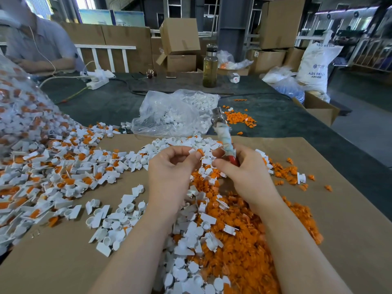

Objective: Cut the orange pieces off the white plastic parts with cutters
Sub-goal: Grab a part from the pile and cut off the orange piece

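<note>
My left hand pinches a small white plastic part with an orange piece between thumb and fingers, above the cardboard sheet. My right hand grips the cutters, whose cloth-wrapped handle and metal jaws point up and away, just right of the part. A heap of uncut white-and-orange parts spreads at the left. Cut orange pieces pile under my right forearm, and cut white parts lie in the middle.
A clear plastic bag of white parts lies beyond the cardboard. A large bag of uncut parts leans at the left. A bottle, a power strip and cardboard boxes stand farther back. Another person sits at the far left.
</note>
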